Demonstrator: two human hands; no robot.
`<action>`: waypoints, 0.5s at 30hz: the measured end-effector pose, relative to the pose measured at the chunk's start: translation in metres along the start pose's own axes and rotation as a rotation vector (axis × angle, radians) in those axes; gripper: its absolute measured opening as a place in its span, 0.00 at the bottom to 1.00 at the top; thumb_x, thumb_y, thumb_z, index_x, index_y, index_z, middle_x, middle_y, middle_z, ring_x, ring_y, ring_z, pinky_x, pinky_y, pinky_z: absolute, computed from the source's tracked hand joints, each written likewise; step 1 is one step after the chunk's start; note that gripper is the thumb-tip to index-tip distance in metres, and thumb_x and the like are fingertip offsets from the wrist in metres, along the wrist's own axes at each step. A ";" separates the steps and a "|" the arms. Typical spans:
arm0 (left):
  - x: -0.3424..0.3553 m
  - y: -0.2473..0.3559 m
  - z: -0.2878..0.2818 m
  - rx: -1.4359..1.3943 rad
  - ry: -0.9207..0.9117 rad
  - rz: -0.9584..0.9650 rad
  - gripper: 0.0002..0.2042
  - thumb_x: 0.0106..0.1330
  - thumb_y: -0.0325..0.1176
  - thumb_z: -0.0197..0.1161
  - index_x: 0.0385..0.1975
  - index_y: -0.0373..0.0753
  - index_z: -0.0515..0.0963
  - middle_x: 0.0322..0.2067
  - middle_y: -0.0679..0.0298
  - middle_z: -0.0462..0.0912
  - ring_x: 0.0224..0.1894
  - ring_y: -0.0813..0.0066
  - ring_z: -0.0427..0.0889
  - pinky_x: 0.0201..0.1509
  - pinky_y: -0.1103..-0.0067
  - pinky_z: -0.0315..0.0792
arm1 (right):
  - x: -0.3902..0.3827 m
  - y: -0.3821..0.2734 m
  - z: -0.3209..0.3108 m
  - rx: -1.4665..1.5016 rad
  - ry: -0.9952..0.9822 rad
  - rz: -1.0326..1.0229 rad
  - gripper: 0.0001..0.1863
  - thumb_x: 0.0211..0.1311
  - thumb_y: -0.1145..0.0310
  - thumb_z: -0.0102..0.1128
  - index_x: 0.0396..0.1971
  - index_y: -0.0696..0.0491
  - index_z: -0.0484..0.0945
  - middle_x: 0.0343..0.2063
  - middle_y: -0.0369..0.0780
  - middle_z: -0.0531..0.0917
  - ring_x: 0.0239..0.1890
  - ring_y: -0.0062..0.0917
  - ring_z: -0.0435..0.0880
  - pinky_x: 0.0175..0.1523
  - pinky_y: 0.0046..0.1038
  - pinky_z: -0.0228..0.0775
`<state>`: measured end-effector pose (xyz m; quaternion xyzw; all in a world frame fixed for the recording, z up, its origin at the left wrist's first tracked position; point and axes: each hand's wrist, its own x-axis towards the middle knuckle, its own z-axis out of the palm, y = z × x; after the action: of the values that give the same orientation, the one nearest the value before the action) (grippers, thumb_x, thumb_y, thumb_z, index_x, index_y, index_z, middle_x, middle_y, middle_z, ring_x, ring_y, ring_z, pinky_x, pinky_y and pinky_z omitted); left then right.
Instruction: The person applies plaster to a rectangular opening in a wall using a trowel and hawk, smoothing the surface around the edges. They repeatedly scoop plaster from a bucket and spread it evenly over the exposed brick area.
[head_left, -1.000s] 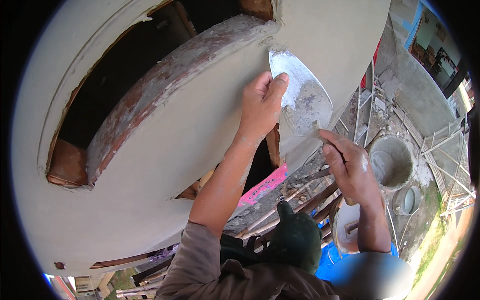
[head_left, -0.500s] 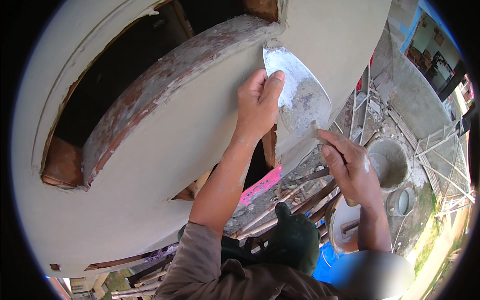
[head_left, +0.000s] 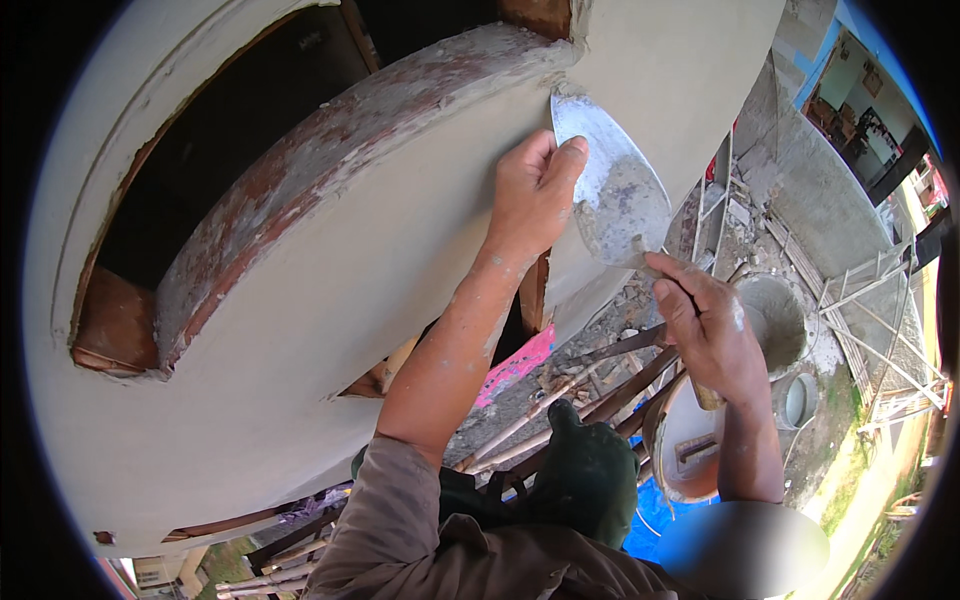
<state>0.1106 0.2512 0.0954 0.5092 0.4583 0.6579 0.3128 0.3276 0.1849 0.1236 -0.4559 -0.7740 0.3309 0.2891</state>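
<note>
A trowel (head_left: 628, 205) with a broad, mortar-smeared metal blade is held against the plastered wall (head_left: 400, 235). My right hand (head_left: 715, 330) is wrapped round its handle, below and to the right of the blade. My left hand (head_left: 535, 195) is closed at the blade's left edge, thumb on its face and the other fingers curled, partly hidden. The blade's tip lies just below the right end of a curved, rough ledge (head_left: 330, 150), which borders a dark opening. A little grey mortar shows at that tip.
Lower right are a round mortar tub (head_left: 770, 320), a small bucket (head_left: 797, 400) and a basin (head_left: 668, 455) with a tool in it. Poles (head_left: 530, 430) and rubble lie below. A metal frame (head_left: 880, 330) stands at the right. Pink sheeting (head_left: 515, 368) hangs beneath the wall.
The view has shifted slightly, so hands, trowel and ledge corner appear further right. The blade's tip sits slightly lower relative to that corner. Both hands keep the same grip.
</note>
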 end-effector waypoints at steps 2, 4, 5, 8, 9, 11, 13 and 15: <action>0.000 0.000 0.000 -0.016 0.011 -0.009 0.18 0.68 0.36 0.60 0.17 0.38 0.64 0.17 0.76 0.63 0.22 0.87 0.57 0.23 0.80 0.56 | 0.000 -0.002 -0.001 -0.005 -0.012 0.013 0.15 0.67 0.68 0.56 0.47 0.63 0.78 0.30 0.53 0.82 0.30 0.40 0.83 0.39 0.34 0.73; -0.001 0.000 0.000 -0.013 0.021 0.010 0.18 0.68 0.35 0.60 0.17 0.38 0.63 0.17 0.76 0.62 0.22 0.87 0.57 0.22 0.80 0.56 | 0.000 -0.003 -0.001 -0.018 0.003 -0.045 0.15 0.67 0.68 0.56 0.47 0.63 0.78 0.29 0.52 0.82 0.30 0.38 0.83 0.38 0.33 0.73; -0.003 0.001 0.000 -0.007 0.032 0.018 0.19 0.68 0.35 0.60 0.17 0.39 0.63 0.17 0.76 0.62 0.22 0.88 0.57 0.22 0.80 0.55 | -0.001 -0.002 0.000 -0.023 0.004 -0.061 0.15 0.67 0.68 0.56 0.47 0.63 0.78 0.29 0.51 0.82 0.30 0.38 0.83 0.38 0.33 0.73; -0.007 0.005 -0.001 -0.029 0.046 0.075 0.18 0.68 0.34 0.60 0.17 0.39 0.63 0.16 0.75 0.63 0.21 0.88 0.58 0.21 0.81 0.56 | -0.005 0.001 0.000 -0.015 -0.006 -0.090 0.15 0.68 0.68 0.56 0.49 0.62 0.78 0.27 0.47 0.81 0.28 0.32 0.81 0.36 0.30 0.72; -0.009 0.007 -0.001 -0.036 0.030 0.120 0.18 0.68 0.34 0.60 0.17 0.39 0.63 0.16 0.75 0.63 0.20 0.88 0.58 0.21 0.81 0.56 | -0.006 0.002 -0.001 -0.014 -0.013 -0.094 0.16 0.69 0.67 0.55 0.50 0.62 0.77 0.26 0.44 0.80 0.26 0.29 0.79 0.35 0.29 0.71; -0.011 0.009 0.003 -0.046 0.002 0.173 0.18 0.68 0.33 0.60 0.16 0.38 0.63 0.15 0.75 0.63 0.20 0.88 0.58 0.20 0.81 0.56 | -0.011 0.004 -0.004 0.033 -0.030 -0.117 0.19 0.71 0.64 0.53 0.55 0.61 0.75 0.19 0.34 0.74 0.20 0.17 0.73 0.28 0.22 0.68; -0.011 0.011 0.008 -0.024 0.012 0.102 0.18 0.68 0.33 0.60 0.16 0.38 0.63 0.14 0.75 0.63 0.19 0.88 0.58 0.19 0.80 0.56 | -0.014 0.004 -0.013 -0.004 -0.049 -0.049 0.20 0.71 0.64 0.53 0.56 0.60 0.74 0.20 0.33 0.74 0.21 0.16 0.73 0.28 0.21 0.67; -0.010 0.011 0.014 -0.046 0.020 0.058 0.19 0.68 0.33 0.60 0.16 0.38 0.63 0.14 0.74 0.63 0.19 0.88 0.58 0.19 0.80 0.56 | -0.017 0.002 -0.023 -0.036 -0.050 0.008 0.20 0.69 0.66 0.55 0.56 0.60 0.73 0.23 0.37 0.77 0.24 0.20 0.76 0.31 0.24 0.68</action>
<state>0.1277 0.2426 0.1026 0.5084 0.4313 0.6821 0.3005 0.3530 0.1758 0.1332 -0.4560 -0.7848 0.3293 0.2602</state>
